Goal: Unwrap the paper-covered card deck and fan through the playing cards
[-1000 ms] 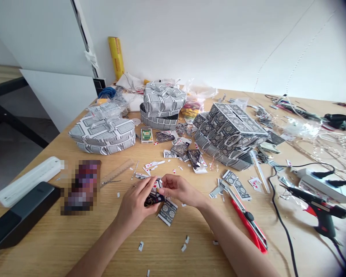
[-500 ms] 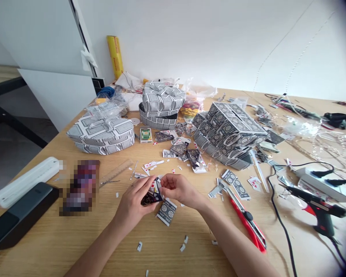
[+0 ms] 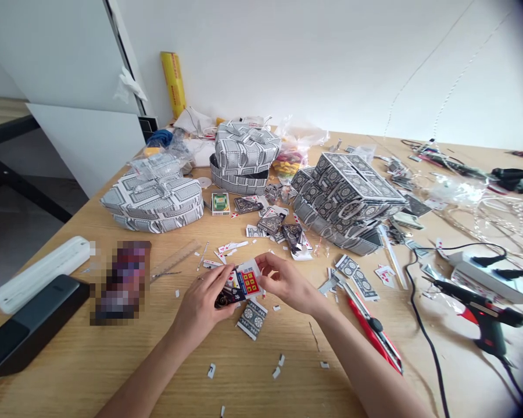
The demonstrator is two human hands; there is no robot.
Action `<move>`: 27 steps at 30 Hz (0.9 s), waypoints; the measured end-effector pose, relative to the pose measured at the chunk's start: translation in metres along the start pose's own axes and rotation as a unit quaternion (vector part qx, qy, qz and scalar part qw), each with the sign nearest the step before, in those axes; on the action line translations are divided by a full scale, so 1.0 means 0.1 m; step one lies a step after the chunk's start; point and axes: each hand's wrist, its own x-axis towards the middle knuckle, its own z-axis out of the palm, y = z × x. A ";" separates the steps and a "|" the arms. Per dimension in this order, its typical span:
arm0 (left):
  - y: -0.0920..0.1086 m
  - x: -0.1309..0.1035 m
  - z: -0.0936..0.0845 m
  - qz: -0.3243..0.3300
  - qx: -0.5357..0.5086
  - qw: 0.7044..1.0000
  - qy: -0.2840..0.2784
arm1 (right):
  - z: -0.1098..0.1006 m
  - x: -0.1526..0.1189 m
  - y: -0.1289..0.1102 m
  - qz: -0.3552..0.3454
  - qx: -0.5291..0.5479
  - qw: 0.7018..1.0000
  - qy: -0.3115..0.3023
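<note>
My left hand (image 3: 204, 296) is closed round a black card box (image 3: 230, 296) above the wooden table. A card with a red and yellow grid (image 3: 249, 280) sticks out of the box's right end. My right hand (image 3: 283, 281) pinches the right edge of this card between thumb and fingers. Just below the box, a grey patterned card piece (image 3: 251, 319) lies on the table. Small white paper scraps (image 3: 211, 370) are scattered nearer to me.
Woven card boxes (image 3: 157, 197) stand at the back, with a square one (image 3: 353, 186) right of centre. On the right are a red cutter (image 3: 372, 328), a glue gun (image 3: 483, 313) and its cable. A blurred phone-like object (image 3: 124, 278) and a white bar (image 3: 43, 273) lie left.
My right hand has moved a little to the right, and the card with the red and yellow grid now shows outside the box. My left hand still holds the box in nearly the same place.
</note>
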 end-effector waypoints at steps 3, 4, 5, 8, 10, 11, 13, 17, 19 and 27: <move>0.05 0.01 0.01 0.013 0.009 1.000 -0.005 | 0.06 0.00 0.07 -0.007 -0.018 1.000 -0.013; 0.05 0.02 0.01 0.017 0.015 1.000 -0.005 | 0.07 0.00 0.09 -0.007 -0.033 0.999 -0.009; 0.05 0.02 0.00 0.020 0.023 1.000 -0.003 | 0.05 0.01 0.11 -0.007 -0.050 0.999 -0.003; -0.03 0.03 -0.12 -0.003 0.060 0.998 0.015 | -0.11 -0.06 0.12 -0.002 -0.068 0.997 0.040; -0.13 0.02 -0.27 -0.057 0.091 0.993 0.040 | -0.23 -0.24 0.08 -0.012 -0.095 0.989 0.110; -0.17 0.00 -0.36 -0.090 0.104 0.989 0.051 | -0.25 -0.36 0.06 -0.028 -0.123 0.982 0.141; -0.26 -0.05 -0.52 -0.145 0.116 0.979 0.082 | -0.17 -0.64 0.04 -0.088 -0.205 0.965 0.140; -0.33 -0.12 -0.68 -0.194 0.106 0.966 0.130 | 0.28 -1.03 0.12 -0.264 -0.342 0.898 -0.087; -0.35 -0.12 -0.69 -0.202 0.098 0.963 0.151 | 0.47 -1.04 0.18 -0.309 -0.390 0.857 -0.132; -0.41 -0.07 -0.78 -0.226 0.104 0.930 0.272 | 0.64 -0.56 0.33 -0.364 -0.442 0.815 -0.088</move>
